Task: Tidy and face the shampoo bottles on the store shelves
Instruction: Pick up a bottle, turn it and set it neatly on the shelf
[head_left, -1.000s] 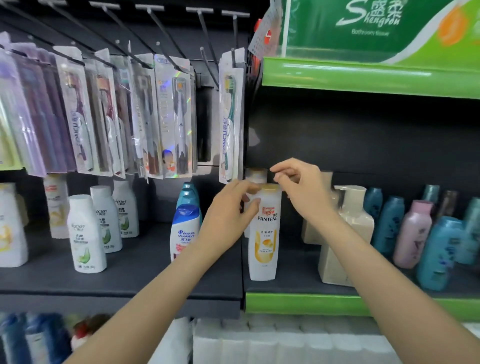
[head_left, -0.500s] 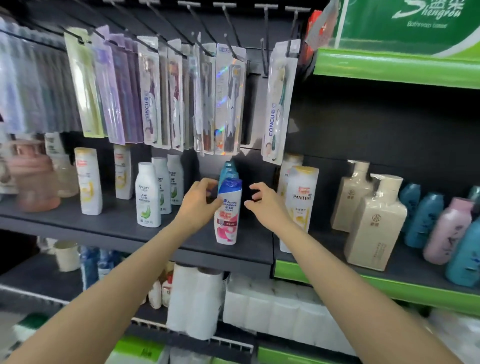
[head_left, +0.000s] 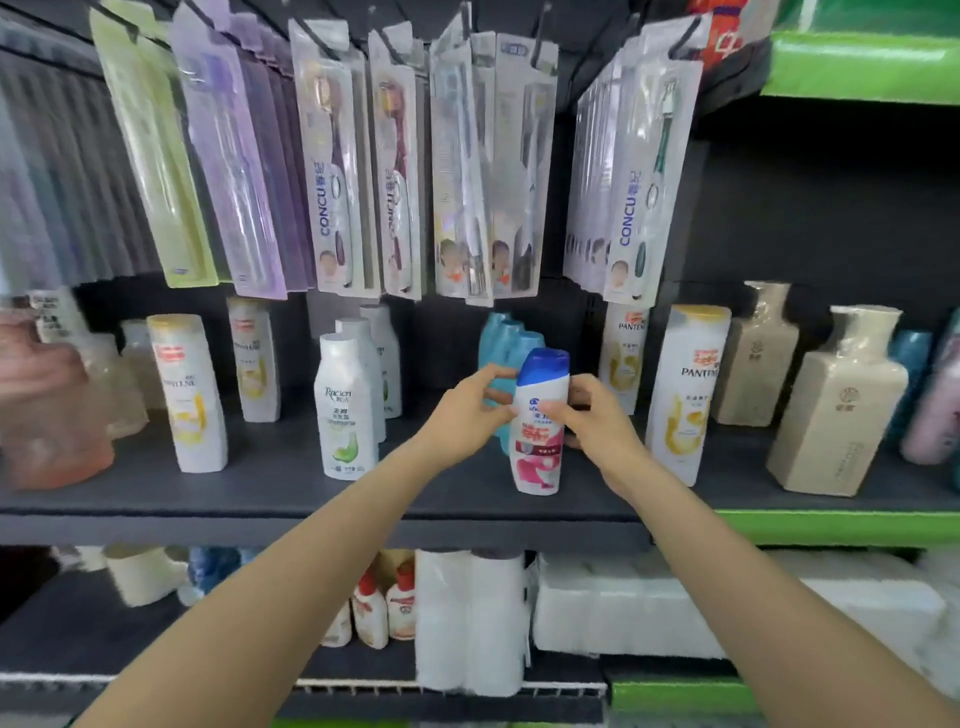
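Both hands (head_left: 470, 410) (head_left: 592, 421) gripping blue-capped shampoo bottle (head_left: 537, 447) between them, upright on shelf (head_left: 291, 493)

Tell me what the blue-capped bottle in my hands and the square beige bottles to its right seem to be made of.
Blue-capped bottle: likely smooth plastic, white body with a soft sheen and printed pink label; both hands, left hand and right hand, grip it. Square beige bottles: probably plastic too, though the glossy, crinkled highlights suggest clear shrink-wrap over them; ceramic-look finish can't be ruled out.
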